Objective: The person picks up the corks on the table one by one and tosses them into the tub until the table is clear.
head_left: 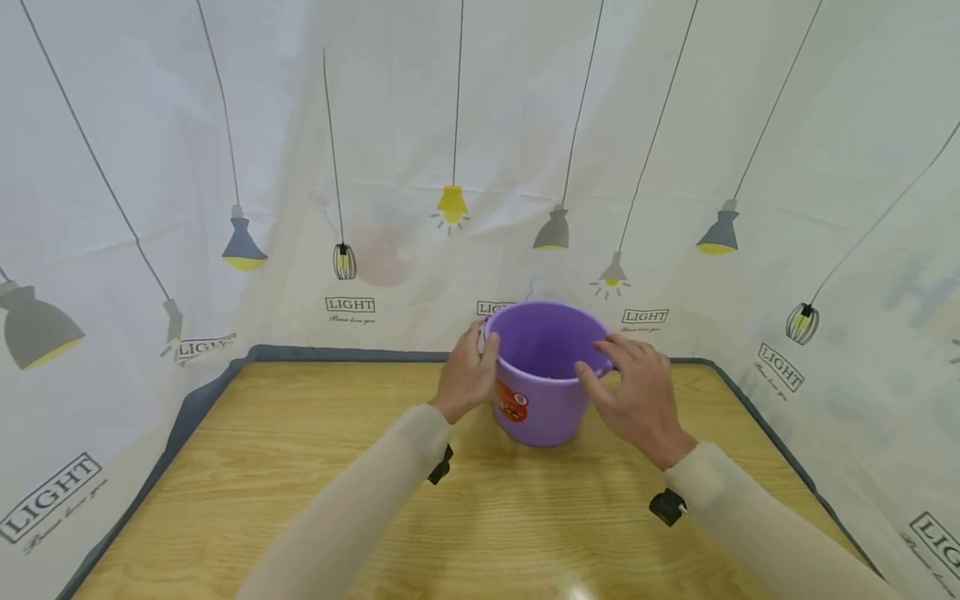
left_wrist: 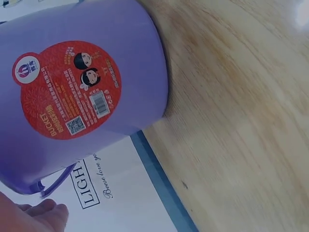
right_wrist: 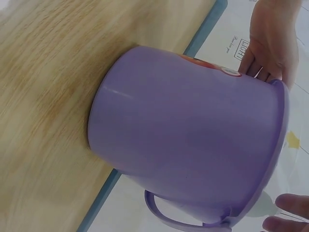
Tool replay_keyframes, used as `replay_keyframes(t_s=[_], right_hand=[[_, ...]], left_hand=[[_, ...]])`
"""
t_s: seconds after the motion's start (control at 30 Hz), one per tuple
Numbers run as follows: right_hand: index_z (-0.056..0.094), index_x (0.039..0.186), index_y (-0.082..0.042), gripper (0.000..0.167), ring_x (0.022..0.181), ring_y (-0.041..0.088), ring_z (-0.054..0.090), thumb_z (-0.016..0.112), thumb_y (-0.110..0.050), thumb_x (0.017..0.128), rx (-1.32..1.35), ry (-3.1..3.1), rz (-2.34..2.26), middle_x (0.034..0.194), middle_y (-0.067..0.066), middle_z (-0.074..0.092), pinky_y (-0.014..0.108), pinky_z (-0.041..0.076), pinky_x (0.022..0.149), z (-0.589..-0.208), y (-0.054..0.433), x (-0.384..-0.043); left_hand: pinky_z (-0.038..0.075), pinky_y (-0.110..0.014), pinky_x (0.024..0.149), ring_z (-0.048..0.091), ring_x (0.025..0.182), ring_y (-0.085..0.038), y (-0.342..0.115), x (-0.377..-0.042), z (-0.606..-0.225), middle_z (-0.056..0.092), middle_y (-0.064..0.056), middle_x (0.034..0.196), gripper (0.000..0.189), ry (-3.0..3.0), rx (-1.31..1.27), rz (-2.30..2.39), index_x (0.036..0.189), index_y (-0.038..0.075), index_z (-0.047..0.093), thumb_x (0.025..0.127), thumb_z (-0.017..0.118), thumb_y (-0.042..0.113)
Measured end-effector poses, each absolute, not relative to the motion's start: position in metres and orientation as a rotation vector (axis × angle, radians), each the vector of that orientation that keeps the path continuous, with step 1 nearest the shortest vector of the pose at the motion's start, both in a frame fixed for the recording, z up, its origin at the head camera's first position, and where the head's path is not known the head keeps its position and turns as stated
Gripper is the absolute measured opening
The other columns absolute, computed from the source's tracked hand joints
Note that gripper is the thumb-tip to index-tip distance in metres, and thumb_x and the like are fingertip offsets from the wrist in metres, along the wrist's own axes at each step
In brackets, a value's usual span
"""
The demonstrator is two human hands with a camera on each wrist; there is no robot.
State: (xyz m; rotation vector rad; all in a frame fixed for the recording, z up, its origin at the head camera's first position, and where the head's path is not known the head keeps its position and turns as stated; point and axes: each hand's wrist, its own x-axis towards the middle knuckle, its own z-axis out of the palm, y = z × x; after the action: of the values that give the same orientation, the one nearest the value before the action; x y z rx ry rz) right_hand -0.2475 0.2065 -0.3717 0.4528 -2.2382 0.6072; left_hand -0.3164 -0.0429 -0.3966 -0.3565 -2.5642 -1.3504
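A purple plastic bucket [head_left: 542, 412] stands upright on the wooden table. Its round red label [left_wrist: 72, 92] fills much of the left wrist view. My left hand [head_left: 470, 371] is at the left side of the rim, its thumb right by the edge and its fingertips near the handle's joint. On the other side my right hand [head_left: 637, 392] reaches over the rim with thumb and fingers spread apart; its fingertips [right_wrist: 289, 200] show just past the edge in the right wrist view. The bucket's handle [right_wrist: 169, 220] hangs down the far side. Most of the bucket's inner floor is hidden.
A white cloth backdrop [head_left: 405, 100] printed with hanging lamps surrounds the back and sides. Its blue-grey border [head_left: 345, 354] runs along the table edge. Bare wood of the table [head_left: 337, 417] lies around the bucket, and black straps sit at both wrists.
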Motion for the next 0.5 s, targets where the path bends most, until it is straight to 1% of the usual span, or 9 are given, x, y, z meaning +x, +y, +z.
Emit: replay_keyframes(t_s=[0.1, 0.27, 0.5], right_hand=[[0.072, 0.118, 0.003, 0.048, 0.121, 0.044, 0.057, 0.068, -0.038, 0.093, 0.46, -2.247, 0.599, 0.131, 0.022, 0.066, 0.065, 0.039, 0.099, -0.372, 0.207, -0.245], [0.069, 0.124, 0.002, 0.05, 0.126, 0.045, 0.054, 0.066, -0.037, 0.094, 0.474, -2.267, 0.571, 0.138, 0.024, 0.061, 0.067, 0.038, 0.101, -0.374, 0.209, -0.24], [0.065, 0.132, 0.002, 0.054, 0.132, 0.045, 0.049, 0.065, -0.038, 0.095, 0.492, -2.293, 0.534, 0.144, 0.025, 0.056, 0.068, 0.035, 0.105, -0.377, 0.211, -0.237]], left_hand=[[0.029, -0.053, 0.121, 0.033, 0.149, -0.035, -0.048, -0.313, -0.397, 0.031, -0.015, 0.165, 0.072, -2.602, -0.355, -1.281, 0.164, 0.009, 0.022, 0.108, 0.026, 0.055], [0.027, -0.052, 0.122, 0.031, 0.151, -0.034, -0.057, -0.309, -0.4, 0.029, -0.016, 0.166, 0.078, -2.641, -0.391, -1.155, 0.164, 0.006, 0.02, 0.107, 0.027, 0.059], [0.031, -0.057, 0.119, 0.031, 0.15, -0.037, -0.066, -0.3, -0.402, 0.028, -0.021, 0.165, 0.08, -2.697, -0.427, -1.012, 0.163, 0.006, 0.023, 0.106, 0.028, 0.062]])
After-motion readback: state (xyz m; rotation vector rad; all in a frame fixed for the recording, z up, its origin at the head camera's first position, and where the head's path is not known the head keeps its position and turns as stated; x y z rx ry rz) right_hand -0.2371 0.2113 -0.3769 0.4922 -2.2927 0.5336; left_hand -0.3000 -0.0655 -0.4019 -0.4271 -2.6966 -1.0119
